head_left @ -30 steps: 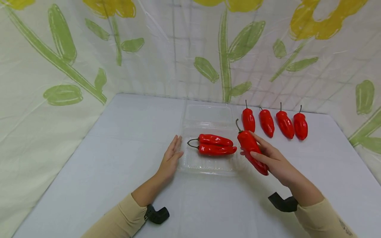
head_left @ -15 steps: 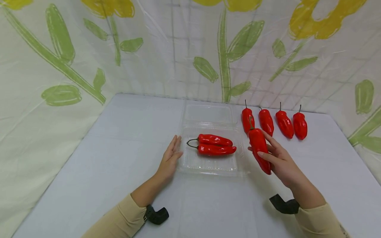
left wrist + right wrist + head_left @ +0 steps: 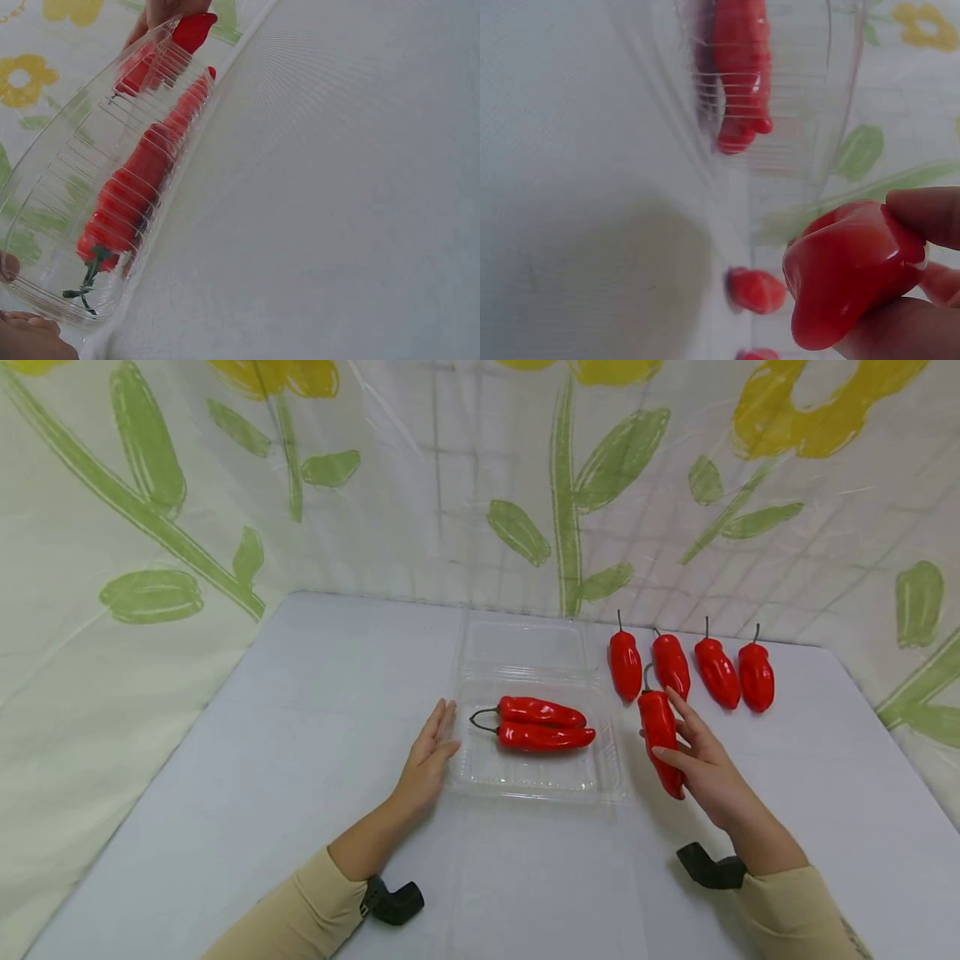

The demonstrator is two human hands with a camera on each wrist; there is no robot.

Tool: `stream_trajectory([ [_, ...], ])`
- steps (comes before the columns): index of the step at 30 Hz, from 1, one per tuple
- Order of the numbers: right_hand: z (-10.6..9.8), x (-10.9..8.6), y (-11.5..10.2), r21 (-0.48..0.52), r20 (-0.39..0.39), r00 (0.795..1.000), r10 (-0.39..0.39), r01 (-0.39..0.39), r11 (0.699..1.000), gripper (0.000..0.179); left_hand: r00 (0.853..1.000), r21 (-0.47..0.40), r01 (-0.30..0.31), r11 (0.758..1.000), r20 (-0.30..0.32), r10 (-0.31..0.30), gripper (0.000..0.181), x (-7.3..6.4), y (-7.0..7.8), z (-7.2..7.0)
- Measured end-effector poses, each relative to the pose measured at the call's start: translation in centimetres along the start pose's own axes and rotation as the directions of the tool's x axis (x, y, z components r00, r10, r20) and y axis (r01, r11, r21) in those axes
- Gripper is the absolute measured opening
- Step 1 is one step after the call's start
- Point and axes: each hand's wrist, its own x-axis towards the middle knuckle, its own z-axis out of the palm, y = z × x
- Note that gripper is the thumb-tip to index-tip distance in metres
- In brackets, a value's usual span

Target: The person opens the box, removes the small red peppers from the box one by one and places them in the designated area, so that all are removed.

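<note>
My right hand (image 3: 708,770) grips a red pepper (image 3: 657,727) to the right of a clear plastic clamshell container (image 3: 536,781). Thumb and fingers pinch the pepper's sides, its green stem pointing away from me; its lower end fills much of the right wrist view. Two more red peppers, a farther one (image 3: 540,710) and a nearer one (image 3: 543,737), lie side by side in the container's near half, stems to the left. My left hand (image 3: 422,768) rests against the container's left side with straight fingers; only part of it shows in the left wrist view.
Several red peppers (image 3: 717,672) stand in a row at the table's far right. The container's lid (image 3: 528,647) lies folded back toward the flower-printed curtain (image 3: 405,510). A white cloth covers the table (image 3: 300,710).
My right hand has carried the pepper rightward, from the container's right edge to a spot clear of it, turning the pepper more lengthwise. The left hand and the container's peppers stay put.
</note>
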Motion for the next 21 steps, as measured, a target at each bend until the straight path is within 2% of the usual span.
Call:
stream_trajectory([
  [6, 0.0, 0.7, 0.8, -0.017, 0.014, 0.999, 0.052, -0.052, 0.999, 0.079, 1.000, 0.000, 0.009, 1.000, -0.001, -0.009, 0.062, 0.0, 0.1, 0.1],
  [12, 0.1, 1.3, 1.8, -0.110, 0.028, 0.995, 0.100, -0.096, 0.989, 0.080, 1.000, 0.009, 0.012, 1.000, 0.000, -0.012, 0.062, 0.0, 0.1, 0.1],
  [21, 0.4, 1.4, 2.1, -0.181, 0.033, 0.994, 0.104, -0.096, 0.979, 0.081, 1.000, 0.006, 0.018, 1.000, -0.004, -0.018, 0.062, 0.1, -0.1, 0.0],
])
